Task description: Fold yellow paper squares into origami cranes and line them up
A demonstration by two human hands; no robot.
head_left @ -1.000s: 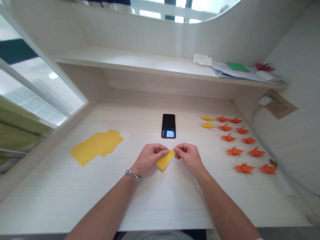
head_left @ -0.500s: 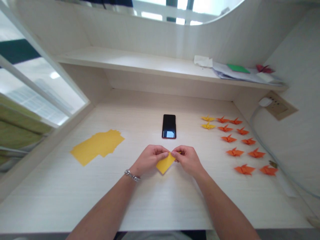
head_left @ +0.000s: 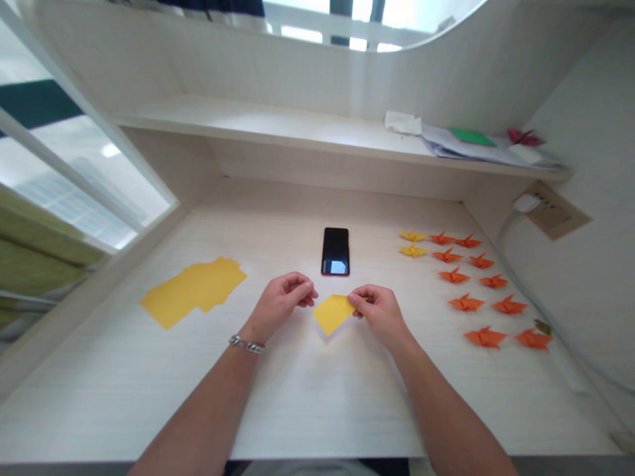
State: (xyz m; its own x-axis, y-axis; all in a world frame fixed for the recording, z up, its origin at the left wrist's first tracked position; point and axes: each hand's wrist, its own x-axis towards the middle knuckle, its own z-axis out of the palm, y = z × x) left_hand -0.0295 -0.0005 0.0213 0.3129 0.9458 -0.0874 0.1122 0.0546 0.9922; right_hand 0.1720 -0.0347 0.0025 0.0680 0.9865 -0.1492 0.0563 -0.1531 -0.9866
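A folded piece of yellow origami paper (head_left: 329, 316) hangs just above the desk, one corner pointing toward me. My right hand (head_left: 376, 309) pinches its right side between thumb and fingers. To the left of the paper, my left hand (head_left: 286, 297) is off it, loosely curled and open, with nothing in it. A silver chain bracelet circles my left wrist.
A black phone (head_left: 335, 251) lies beyond my hands. Fanned yellow sheets (head_left: 193, 291) spread at the left. At the right stand two yellow paper cranes (head_left: 413, 250) and several orange cranes (head_left: 466, 303). A white cable (head_left: 526, 291) runs down the right wall.
My left hand has let go of the paper and moved left. The paper has turned slightly and stays in my right hand.
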